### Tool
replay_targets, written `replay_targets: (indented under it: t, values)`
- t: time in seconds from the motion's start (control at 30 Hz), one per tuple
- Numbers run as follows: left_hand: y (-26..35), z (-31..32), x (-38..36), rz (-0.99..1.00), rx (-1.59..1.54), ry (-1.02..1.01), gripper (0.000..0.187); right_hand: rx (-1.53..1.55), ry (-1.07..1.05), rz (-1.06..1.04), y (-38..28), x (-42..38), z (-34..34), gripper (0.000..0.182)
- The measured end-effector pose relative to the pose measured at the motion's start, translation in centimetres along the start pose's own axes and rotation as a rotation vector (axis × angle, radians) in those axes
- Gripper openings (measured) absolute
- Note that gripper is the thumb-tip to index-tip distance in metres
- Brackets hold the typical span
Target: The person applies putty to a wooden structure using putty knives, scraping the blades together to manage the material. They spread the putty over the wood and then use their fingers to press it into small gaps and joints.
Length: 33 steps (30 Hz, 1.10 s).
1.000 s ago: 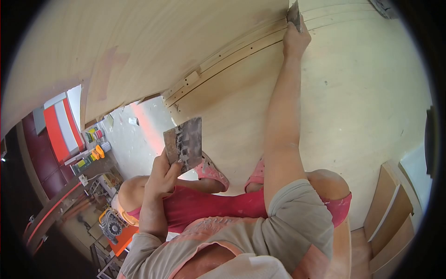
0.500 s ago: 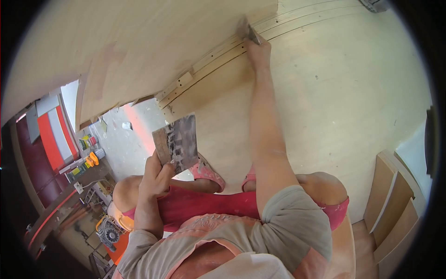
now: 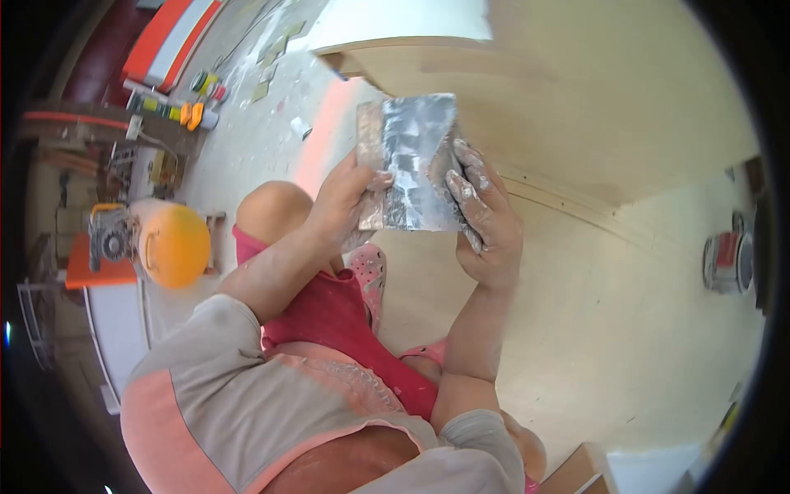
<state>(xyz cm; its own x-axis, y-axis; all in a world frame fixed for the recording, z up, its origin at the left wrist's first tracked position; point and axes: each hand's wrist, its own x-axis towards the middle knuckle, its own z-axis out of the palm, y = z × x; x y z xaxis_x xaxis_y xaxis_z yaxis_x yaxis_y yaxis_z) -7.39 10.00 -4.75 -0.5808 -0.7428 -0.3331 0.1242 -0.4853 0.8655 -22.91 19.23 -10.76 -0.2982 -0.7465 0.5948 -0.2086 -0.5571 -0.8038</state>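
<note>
My left hand (image 3: 346, 198) is closed round the wooden-edged side of a wide metal scraper (image 3: 415, 132), whose face is smeared with grey and white filler. On the scraper's right side, my right hand (image 3: 490, 218) grips a smaller putty knife (image 3: 444, 169), its blade against the broad plate. The handle of the putty knife is mostly hidden in my fingers. White paste coats the right fingers. Both tools are held up in front of my knees, above the pale wooden board (image 3: 559, 329).
An upright wooden panel (image 3: 576, 107) stands ahead, with a strip (image 3: 568, 202) along its foot. At the right is a tin (image 3: 728, 262). An air compressor with an orange tank (image 3: 177, 247) stands at the left, near small cans (image 3: 210, 85) on the floor.
My right hand has come back from the panel's foot to the wide scraper, bringing the putty knife with it. The left hand has risen, and the view has turned leftward.
</note>
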Motion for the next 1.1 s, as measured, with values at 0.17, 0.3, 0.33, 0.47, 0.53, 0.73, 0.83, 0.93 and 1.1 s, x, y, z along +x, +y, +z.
replay_targets:
  t: [0.17, 0.3, 0.33, 0.47, 0.53, 0.73, 0.83, 0.93, 1.1]
  values:
    - [2.2, -1.0, -1.1, 0.165, 0.087, 0.025, 0.043, -0.267, 0.113, -0.073, -0.7, 1.0, 3.1, 0.060]
    - [4.2, -1.9, -2.1, 0.205, 0.015, -0.042, 0.053, -0.371, 0.070, 0.057, 2.7, -0.8, 3.7, 0.055]
    - [5.3, -1.5, -2.6, 0.305, 0.046, -0.030, 0.052, -0.282, -0.017, 0.238, 4.0, -1.2, 4.1, 0.051]
    - [10.4, -3.4, -2.7, 0.527, -0.014, -0.077, 0.041, 0.014, 0.188, 0.742, 1.7, 0.2, 4.0, 0.035]
    - [12.6, -4.4, -2.4, 0.570, -0.039, -0.125, 0.038, 0.134, 0.262, 0.689, -1.1, 2.2, 2.4, 0.035]
    - [13.9, -2.9, 1.3, 0.442, -0.229, -0.208, 0.046, 0.674, 0.111, 0.347, -5.0, 7.8, 0.1, 0.039]
    - [12.9, -0.8, 2.7, 0.354, -0.027, -0.454, 0.031, 0.635, -0.156, 0.484, -8.1, 11.3, 3.4, 0.045]
    - [12.5, 0.3, 2.7, 0.688, 0.107, -0.320, 0.034, 0.227, 0.148, 0.638, -10.7, 13.2, 6.6, 0.027]
    - [12.1, -5.6, 3.8, 0.614, 0.877, -0.420, 0.031, 0.082, 0.254, 0.607, -11.7, 11.4, 2.8, 0.030]
